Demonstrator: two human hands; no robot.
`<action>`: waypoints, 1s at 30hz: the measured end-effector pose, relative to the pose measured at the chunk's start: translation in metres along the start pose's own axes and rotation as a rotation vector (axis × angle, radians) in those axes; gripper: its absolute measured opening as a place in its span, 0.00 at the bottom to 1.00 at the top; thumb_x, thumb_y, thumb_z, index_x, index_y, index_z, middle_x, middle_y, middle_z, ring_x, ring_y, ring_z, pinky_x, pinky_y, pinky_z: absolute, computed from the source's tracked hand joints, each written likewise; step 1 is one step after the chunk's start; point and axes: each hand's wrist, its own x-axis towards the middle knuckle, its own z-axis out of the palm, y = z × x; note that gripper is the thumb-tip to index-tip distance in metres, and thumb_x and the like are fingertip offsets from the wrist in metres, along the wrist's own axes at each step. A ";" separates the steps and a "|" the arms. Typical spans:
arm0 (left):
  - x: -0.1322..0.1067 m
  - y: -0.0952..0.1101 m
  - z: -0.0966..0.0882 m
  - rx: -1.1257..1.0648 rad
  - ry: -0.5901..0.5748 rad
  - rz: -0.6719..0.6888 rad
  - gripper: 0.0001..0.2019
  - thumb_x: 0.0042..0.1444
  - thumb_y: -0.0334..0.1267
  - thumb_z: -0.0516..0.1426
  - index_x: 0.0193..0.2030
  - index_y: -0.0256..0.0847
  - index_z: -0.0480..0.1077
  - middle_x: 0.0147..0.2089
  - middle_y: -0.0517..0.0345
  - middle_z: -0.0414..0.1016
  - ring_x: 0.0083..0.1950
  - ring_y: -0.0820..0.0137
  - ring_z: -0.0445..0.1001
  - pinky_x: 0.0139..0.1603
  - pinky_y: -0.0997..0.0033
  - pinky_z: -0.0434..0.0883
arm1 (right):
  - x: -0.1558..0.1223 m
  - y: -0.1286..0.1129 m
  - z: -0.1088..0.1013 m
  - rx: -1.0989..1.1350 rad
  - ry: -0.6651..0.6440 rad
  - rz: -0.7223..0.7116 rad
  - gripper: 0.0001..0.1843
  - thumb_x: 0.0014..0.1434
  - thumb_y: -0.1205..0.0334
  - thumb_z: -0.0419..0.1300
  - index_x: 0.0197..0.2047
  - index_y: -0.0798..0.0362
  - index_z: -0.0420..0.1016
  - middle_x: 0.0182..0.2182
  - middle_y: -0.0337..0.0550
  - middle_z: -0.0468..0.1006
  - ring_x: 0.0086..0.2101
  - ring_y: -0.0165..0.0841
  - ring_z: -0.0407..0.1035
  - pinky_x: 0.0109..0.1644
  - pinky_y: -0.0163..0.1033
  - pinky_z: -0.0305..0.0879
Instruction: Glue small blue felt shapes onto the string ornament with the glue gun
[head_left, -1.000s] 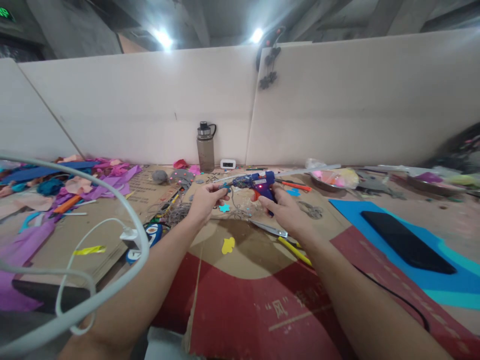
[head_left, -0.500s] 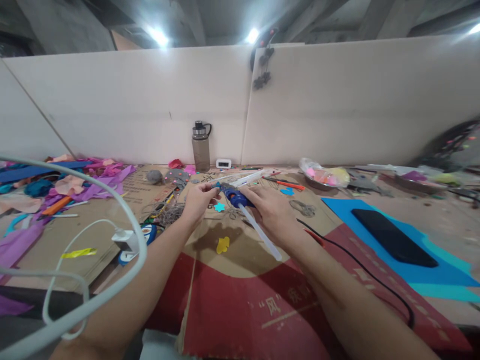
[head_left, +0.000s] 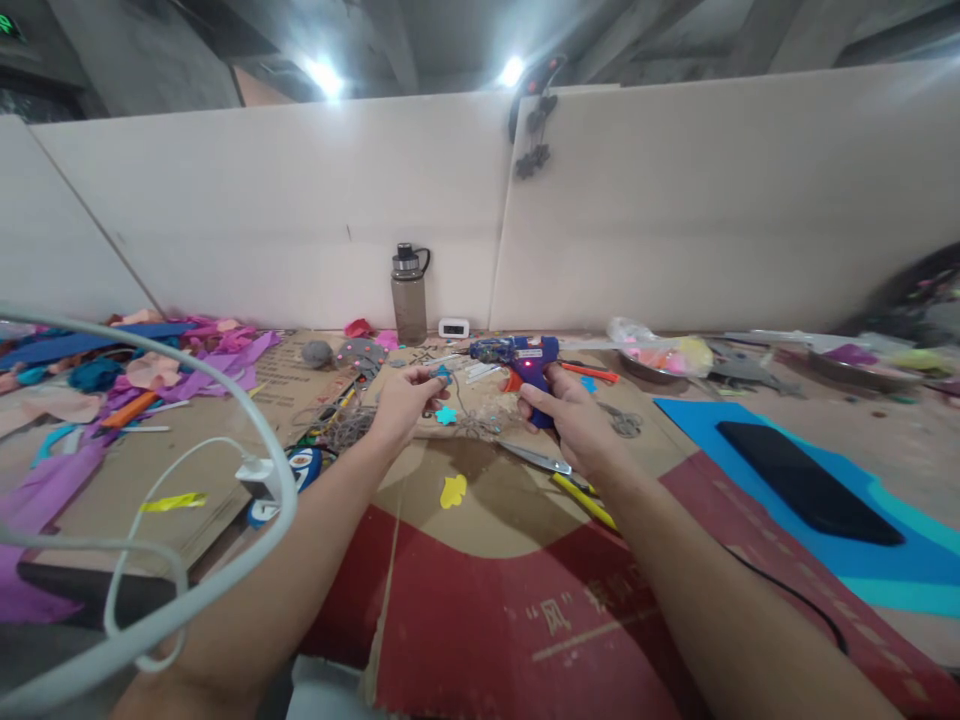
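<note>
My right hand is closed round the handle of a blue glue gun with an orange trigger and a lit red light. The gun lies level, its nozzle pointing left. Pinched in the fingertips of my left hand is a small blue cut-out piece, partly hidden by the fingers. Just below that hand lies a turquoise star. A yellow cut-out rests nearer on the cardboard. Under my right wrist are a grey metal blade and a yellow handle.
A bottle and a small white clock stand by the partition. Right, a black phone lies on blue sheets. Left are coloured scraps and a white plug. A white cable loops in front.
My right hand has swung the glue gun away from the blue piece, to the right, and turned it sideways. The blade and yellow handle now show. My left hand keeps its pinch.
</note>
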 end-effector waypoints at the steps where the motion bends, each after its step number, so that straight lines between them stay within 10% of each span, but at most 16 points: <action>1: 0.000 0.000 0.000 0.002 -0.001 0.002 0.14 0.37 0.40 0.66 0.30 0.35 0.72 0.24 0.58 0.73 0.24 0.75 0.71 0.22 0.78 0.65 | 0.000 -0.001 0.000 0.011 -0.003 0.008 0.16 0.49 0.58 0.63 0.40 0.49 0.64 0.24 0.32 0.64 0.23 0.26 0.57 0.21 0.32 0.53; 20: -0.004 0.006 0.004 -0.042 -0.044 -0.015 0.15 0.36 0.41 0.67 0.30 0.34 0.72 0.24 0.57 0.73 0.23 0.76 0.69 0.23 0.77 0.65 | 0.005 0.012 -0.002 -0.180 -0.010 -0.018 0.16 0.50 0.54 0.61 0.39 0.50 0.63 0.20 0.30 0.62 0.21 0.26 0.55 0.22 0.32 0.54; 30: -0.005 0.005 0.002 0.092 -0.007 0.076 0.12 0.41 0.39 0.64 0.31 0.35 0.73 0.24 0.56 0.74 0.25 0.74 0.72 0.22 0.77 0.65 | 0.004 0.014 -0.005 -0.623 0.049 -0.208 0.18 0.56 0.57 0.55 0.50 0.51 0.66 0.39 0.45 0.73 0.40 0.37 0.67 0.42 0.43 0.64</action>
